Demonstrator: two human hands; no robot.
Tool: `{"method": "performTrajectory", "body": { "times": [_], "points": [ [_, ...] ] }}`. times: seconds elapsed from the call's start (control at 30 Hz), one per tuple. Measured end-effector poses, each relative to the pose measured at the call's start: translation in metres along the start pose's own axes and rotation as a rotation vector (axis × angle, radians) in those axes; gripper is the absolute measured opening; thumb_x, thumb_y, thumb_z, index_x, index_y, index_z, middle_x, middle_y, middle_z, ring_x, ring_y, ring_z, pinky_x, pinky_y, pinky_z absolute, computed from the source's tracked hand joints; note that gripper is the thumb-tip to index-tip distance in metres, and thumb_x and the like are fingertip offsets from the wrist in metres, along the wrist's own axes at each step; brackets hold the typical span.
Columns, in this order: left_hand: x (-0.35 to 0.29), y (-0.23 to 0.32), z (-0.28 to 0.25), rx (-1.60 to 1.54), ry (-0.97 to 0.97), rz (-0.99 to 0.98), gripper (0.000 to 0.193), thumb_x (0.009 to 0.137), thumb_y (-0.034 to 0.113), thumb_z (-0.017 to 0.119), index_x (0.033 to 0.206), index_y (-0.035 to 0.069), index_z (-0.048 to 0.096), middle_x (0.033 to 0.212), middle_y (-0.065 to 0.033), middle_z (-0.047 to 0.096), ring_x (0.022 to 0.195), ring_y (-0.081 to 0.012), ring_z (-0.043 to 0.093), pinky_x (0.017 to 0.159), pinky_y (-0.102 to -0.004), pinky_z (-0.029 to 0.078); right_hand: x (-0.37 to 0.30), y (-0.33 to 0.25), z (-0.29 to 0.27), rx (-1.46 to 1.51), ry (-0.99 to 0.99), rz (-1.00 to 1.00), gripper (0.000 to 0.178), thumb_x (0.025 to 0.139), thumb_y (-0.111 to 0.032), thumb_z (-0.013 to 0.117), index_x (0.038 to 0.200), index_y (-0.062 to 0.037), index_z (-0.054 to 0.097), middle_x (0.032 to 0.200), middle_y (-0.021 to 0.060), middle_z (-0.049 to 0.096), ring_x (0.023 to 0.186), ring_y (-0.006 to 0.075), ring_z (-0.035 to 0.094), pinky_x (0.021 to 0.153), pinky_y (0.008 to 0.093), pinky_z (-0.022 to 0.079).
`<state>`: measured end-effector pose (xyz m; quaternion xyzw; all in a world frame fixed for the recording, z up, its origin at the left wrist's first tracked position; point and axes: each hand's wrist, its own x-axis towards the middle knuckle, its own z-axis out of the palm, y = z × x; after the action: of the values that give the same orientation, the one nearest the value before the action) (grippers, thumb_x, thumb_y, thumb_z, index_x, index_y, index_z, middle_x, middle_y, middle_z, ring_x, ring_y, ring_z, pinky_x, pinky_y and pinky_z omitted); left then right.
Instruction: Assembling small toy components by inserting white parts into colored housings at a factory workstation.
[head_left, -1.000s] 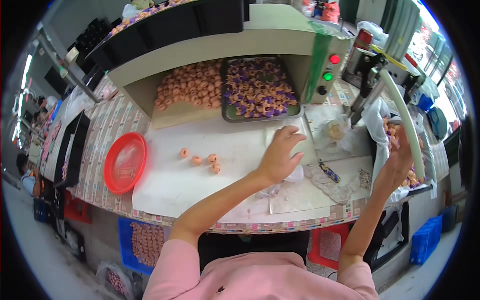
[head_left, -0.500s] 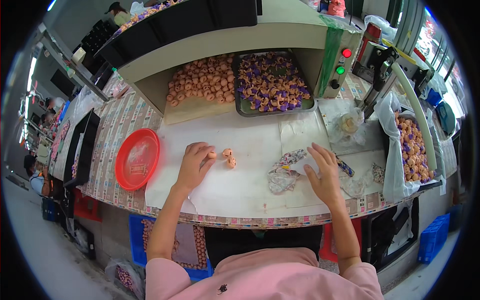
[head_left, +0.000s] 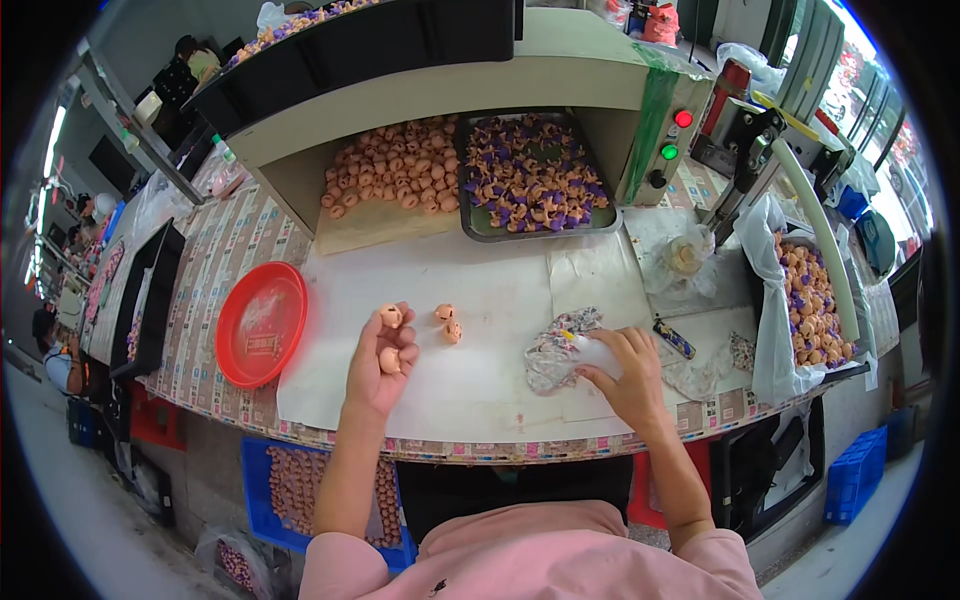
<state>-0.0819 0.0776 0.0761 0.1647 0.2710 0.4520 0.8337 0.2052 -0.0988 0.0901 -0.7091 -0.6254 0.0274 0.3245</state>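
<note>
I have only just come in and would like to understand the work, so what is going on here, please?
A person in a pink shirt holds two small peach balls in the left grip and a white bottle with a yellow tip in the right grip. Two more balls lie on the white sheet between them. Farther back, a heap of balls lies beside a tray of peach and purple pieces.

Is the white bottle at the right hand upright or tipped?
Tipped: the white bottle slants sideways in the right hand, yellow tip pointing left.
</note>
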Motion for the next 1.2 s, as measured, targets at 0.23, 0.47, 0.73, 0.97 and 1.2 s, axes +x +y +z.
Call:
{"method": "performTrajectory", "body": {
  "times": [0.23, 0.47, 0.73, 0.97, 1.2],
  "points": [
    [-0.036, -0.069, 0.011, -0.329, -0.326, -0.346, 0.032, 0.096, 0.016, 0.051, 0.126, 0.005, 0.048, 0.113, -0.0137, 0.058, 0.091, -0.0173, 0.06, 0.066, -0.0248, 0.051, -0.014, -0.017, -0.002, 0.449, -0.032, 0.064, 0.05, 0.069, -0.022, 0.081, 0.111, -0.0035, 0.062, 0.097, 0.0122, 0.06, 0.085, 0.0252, 0.059, 0.073, 0.0322, 0.046],
    [-0.035, -0.131, 0.027, -0.141, -0.22, -0.383, 0.037, 0.098, 0.017, 0.051, 0.133, 0.007, 0.044, 0.119, -0.0111, 0.058, 0.096, -0.0135, 0.061, 0.084, -0.0275, 0.055, -0.038, -0.008, -0.005, 0.821, 0.181, 0.384, 0.046, 0.069, -0.016, 0.085, 0.105, -0.0016, 0.06, 0.095, 0.0054, 0.058, 0.085, 0.0145, 0.058, 0.072, 0.0261, 0.046],
    [-0.022, -0.166, 0.016, 0.115, -0.257, -0.305, 0.036, 0.096, 0.011, 0.054, 0.131, 0.005, 0.047, 0.115, -0.0062, 0.059, 0.096, -0.0122, 0.062, 0.085, -0.0243, 0.054, -0.054, 0.017, 0.01, 0.717, 0.284, 0.246, 0.042, 0.069, -0.024, 0.086, 0.095, -0.003, 0.06, 0.089, 0.0026, 0.055, 0.077, 0.0107, 0.053, 0.068, 0.0238, 0.043],
    [-0.02, -0.173, 0.01, 0.163, -0.252, -0.293, 0.039, 0.095, 0.013, 0.054, 0.133, 0.005, 0.045, 0.114, -0.0078, 0.06, 0.102, -0.0143, 0.063, 0.087, -0.0264, 0.055, -0.05, 0.017, 0.017, 0.562, 0.286, 0.137, 0.036, 0.066, -0.015, 0.085, 0.091, -0.0024, 0.064, 0.083, 0.0081, 0.063, 0.075, 0.0207, 0.057, 0.065, 0.0302, 0.045],
    [-0.018, -0.171, 0.01, 0.178, -0.25, -0.304, 0.04, 0.095, 0.013, 0.055, 0.133, 0.005, 0.045, 0.115, -0.0081, 0.06, 0.102, -0.0152, 0.062, 0.088, -0.0273, 0.055, -0.048, 0.016, 0.02, 0.529, 0.26, 0.121, 0.035, 0.066, -0.014, 0.085, 0.092, -0.0024, 0.065, 0.082, 0.0091, 0.063, 0.073, 0.0206, 0.059, 0.063, 0.0296, 0.046]
  ]
}}
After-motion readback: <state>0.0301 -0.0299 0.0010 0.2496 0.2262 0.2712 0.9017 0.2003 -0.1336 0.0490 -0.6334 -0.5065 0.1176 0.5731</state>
